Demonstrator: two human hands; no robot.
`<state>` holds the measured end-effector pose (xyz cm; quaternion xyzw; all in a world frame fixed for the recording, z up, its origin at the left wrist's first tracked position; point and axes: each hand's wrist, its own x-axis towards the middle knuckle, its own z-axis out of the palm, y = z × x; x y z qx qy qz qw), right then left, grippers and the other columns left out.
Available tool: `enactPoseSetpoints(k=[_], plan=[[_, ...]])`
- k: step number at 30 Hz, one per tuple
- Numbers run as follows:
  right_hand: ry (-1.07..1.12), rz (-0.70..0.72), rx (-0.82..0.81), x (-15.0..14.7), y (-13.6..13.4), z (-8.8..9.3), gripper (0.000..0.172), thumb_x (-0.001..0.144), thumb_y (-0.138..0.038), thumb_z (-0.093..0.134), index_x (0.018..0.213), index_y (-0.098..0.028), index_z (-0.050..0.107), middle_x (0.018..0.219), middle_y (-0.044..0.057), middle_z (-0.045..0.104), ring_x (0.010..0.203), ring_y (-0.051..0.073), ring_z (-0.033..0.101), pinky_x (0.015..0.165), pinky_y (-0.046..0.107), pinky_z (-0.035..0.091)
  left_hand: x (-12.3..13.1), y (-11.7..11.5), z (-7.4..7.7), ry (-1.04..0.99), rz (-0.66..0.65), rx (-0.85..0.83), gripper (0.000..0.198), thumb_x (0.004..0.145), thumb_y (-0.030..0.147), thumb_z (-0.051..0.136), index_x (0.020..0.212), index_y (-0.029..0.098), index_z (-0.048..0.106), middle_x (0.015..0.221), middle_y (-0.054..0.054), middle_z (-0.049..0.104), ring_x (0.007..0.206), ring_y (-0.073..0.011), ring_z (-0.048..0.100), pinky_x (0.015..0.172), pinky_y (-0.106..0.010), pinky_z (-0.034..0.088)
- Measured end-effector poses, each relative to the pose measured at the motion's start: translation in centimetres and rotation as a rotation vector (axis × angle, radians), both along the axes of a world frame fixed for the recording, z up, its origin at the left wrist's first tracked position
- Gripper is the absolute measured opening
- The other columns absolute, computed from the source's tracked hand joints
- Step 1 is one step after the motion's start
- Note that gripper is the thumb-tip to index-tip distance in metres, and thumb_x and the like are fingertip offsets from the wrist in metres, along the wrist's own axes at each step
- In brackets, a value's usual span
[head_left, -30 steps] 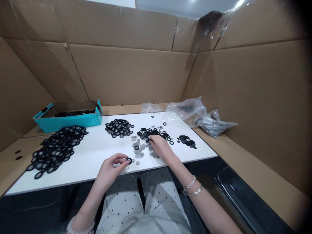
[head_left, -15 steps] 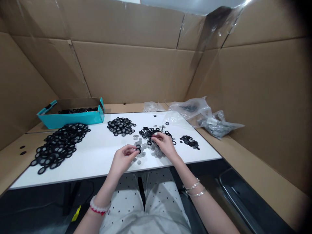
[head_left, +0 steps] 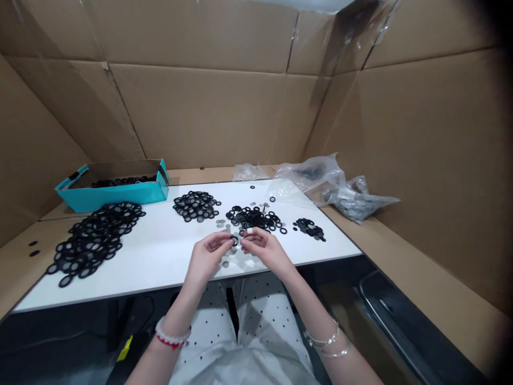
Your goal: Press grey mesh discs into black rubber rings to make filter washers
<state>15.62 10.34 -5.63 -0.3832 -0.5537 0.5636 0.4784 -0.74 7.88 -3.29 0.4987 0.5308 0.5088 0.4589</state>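
Turquoise open box [head_left: 114, 198], back left, has a layer of black rings [head_left: 122, 182] in it, walls standing above them. Back right: clear plastic bag [head_left: 320, 174] with dark contents, too hazy to identify; next to it a second clear bag [head_left: 356, 200], greyish contents, also unreadable. Small crumpled clear bag [head_left: 249, 172] near the back edge of the white board [head_left: 160, 251]; can't tell if anything's in it. Left hand [head_left: 210, 254] pinches one black ring [head_left: 234, 241] between thumb and fingertips, ring tilted up off the board, in front of the centre ring pile [head_left: 254, 218]. Right hand [head_left: 266, 251] comes in from the other side, thumb and fingers curled together, tips just beside that ring; can't tell if it's gripping a part. White band [head_left: 250, 231] on one right finger. Both forearms angle inward over the board's front edge; loose translucent discs [head_left: 220, 223] lie around and under the hands. Vs 1 s ago: left hand was further left with its ring, right was in the centre pile; now right is back out of the pile and the two sets of fingertips nearly meet. Left ring pile [head_left: 94, 238] looks unchanged.
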Motion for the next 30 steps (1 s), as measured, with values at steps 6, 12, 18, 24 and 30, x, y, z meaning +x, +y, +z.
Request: enactPoseSetpoints(k=[6,12,18,24,30], plan=[[0.000,0.005,0.020,0.0,-2.8,1.5,0.021,0.074,-0.034,0.070,0.084,-0.017,0.062,0.074,0.001,0.063,0.067,0.014,0.060,0.067,0.027,0.050,0.3,-2.2,1.0,-0.026,-0.093,-0.059,0.027,0.068,0.032,0.072,0.092,0.019,0.072,0.096,-0.007,0.074,0.090,-0.0220,0.066,0.074,-0.027,0.050],[-0.137,0.039,0.106,0.4,-4.4,2.0,0.021,0.084,-0.038,0.059,0.076,-0.018,0.056,0.071,-0.001,0.054,0.066,0.013,0.051,0.062,0.024,0.043,0.6,-3.1,1.4,-0.046,-0.130,-0.088,0.029,0.062,0.028,0.075,0.088,0.015,0.070,0.076,-0.005,0.072,0.075,-0.0186,0.065,0.072,-0.028,0.050],[-0.205,-0.128,0.178,-0.7,-6.4,1.8,0.025,0.090,-0.039,0.049,0.074,-0.020,0.046,0.070,-0.001,0.045,0.065,0.013,0.043,0.061,0.024,0.038,1.2,-3.4,1.5,-0.237,0.011,-0.127,0.038,0.054,0.025,0.079,0.089,0.015,0.066,0.067,-0.001,0.067,0.066,-0.0149,0.061,0.068,-0.025,0.048],[-0.094,-0.107,0.174,-1.4,-7.5,1.5,0.019,0.090,-0.037,0.049,0.084,-0.020,0.049,0.078,0.000,0.048,0.071,0.014,0.046,0.067,0.024,0.039,1.3,-4.2,1.0,-0.333,-0.024,-0.144,0.031,0.061,0.030,0.077,0.088,0.017,0.067,0.080,-0.003,0.068,0.077,-0.0144,0.060,0.073,-0.023,0.046],[-0.220,-0.066,0.225,-0.5,-7.6,1.9,0.022,0.093,-0.036,0.045,0.078,-0.020,0.044,0.074,-0.001,0.042,0.069,0.013,0.042,0.064,0.024,0.036,0.6,-5.3,1.5,-0.196,-0.125,-0.124,0.024,0.063,0.027,0.077,0.079,0.019,0.061,0.078,0.000,0.063,0.073,-0.0128,0.059,0.070,-0.021,0.046]])
